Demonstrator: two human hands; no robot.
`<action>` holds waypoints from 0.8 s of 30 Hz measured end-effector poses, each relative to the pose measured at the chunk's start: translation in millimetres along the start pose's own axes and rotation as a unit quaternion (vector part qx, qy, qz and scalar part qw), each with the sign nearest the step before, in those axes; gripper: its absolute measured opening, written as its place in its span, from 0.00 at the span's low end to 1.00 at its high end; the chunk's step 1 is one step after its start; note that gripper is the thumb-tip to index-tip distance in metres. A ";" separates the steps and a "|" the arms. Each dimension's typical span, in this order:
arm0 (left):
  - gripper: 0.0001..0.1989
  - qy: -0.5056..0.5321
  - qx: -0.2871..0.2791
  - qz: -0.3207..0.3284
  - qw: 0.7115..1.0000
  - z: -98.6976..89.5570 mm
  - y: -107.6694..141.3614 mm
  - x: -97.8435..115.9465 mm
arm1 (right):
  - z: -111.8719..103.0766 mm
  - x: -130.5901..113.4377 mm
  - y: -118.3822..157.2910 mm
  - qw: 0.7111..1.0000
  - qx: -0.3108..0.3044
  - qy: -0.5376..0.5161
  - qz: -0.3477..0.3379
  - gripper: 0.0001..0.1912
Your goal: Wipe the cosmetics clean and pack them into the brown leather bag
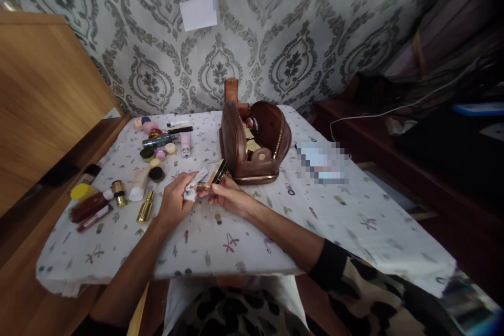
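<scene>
Near the table's middle, my left hand (176,197) is closed on a crumpled white tissue (190,191), pressing it against a black-and-gold cosmetic item (216,172). Thumb and fingers of my right hand (229,197) grip that item from the other side; its exact kind is hard to make out. Just behind it stands a brown cosmetic bag (252,152), unzipped, with gold and other small things inside. Left of my hands lie a gold bottle (145,207), a white tube (139,185) and a black-lidded jar (156,174).
More cosmetics are grouped at the left, including a yellow-lidded jar (82,192), a dark red bottle (88,208) and a pink tube (185,144). A blurred-out flat object (323,161) lies right of the bag. A wooden cabinet (43,94) borders the table's left side.
</scene>
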State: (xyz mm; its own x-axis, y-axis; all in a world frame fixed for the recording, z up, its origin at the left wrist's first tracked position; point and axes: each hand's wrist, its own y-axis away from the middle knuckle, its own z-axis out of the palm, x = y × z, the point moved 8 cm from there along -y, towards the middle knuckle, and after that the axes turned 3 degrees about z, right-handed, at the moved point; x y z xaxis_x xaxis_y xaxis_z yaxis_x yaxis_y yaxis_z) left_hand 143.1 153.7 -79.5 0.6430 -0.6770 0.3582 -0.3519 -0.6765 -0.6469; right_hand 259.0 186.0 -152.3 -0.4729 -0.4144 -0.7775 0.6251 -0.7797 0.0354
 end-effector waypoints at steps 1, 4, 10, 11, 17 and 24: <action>0.16 0.000 -0.003 0.007 1.000 0.4 0.4 1.7 | -1.8 0.1 -0.5 1.000 0.008 0.006 -0.007 0.33; 0.16 0.007 -0.001 0.021 1.000 1.1 2.3 5.3 | -5.2 0.4 -1.8 0.999 0.023 0.032 -0.025 0.39; 0.19 0.032 0.022 0.025 0.999 -0.9 2.3 10.0 | -5.9 3.5 -4.7 0.987 0.028 0.154 -0.039 0.56; 0.19 0.039 0.022 0.026 0.999 -1.2 1.6 10.5 | -4.7 4.3 -4.6 0.984 0.024 0.173 -0.038 0.57; 0.20 0.048 0.056 0.016 0.997 -8.4 -1.6 8.8 | 10.1 2.3 1.5 0.982 -0.028 0.186 -0.024 0.53; 0.22 0.105 -0.004 0.041 0.994 -4.5 -5.9 20.4 | 9.0 -6.5 2.7 0.983 0.013 0.181 -0.041 0.45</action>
State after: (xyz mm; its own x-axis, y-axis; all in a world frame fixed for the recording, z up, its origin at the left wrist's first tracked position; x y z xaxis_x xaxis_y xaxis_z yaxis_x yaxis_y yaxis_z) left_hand 155.3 142.6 -65.4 0.4562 -0.7745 0.4382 -0.4021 -0.6187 -0.6750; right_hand 258.1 182.4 -141.5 -0.2671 -0.1588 -0.9505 0.5756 -0.8173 -0.0252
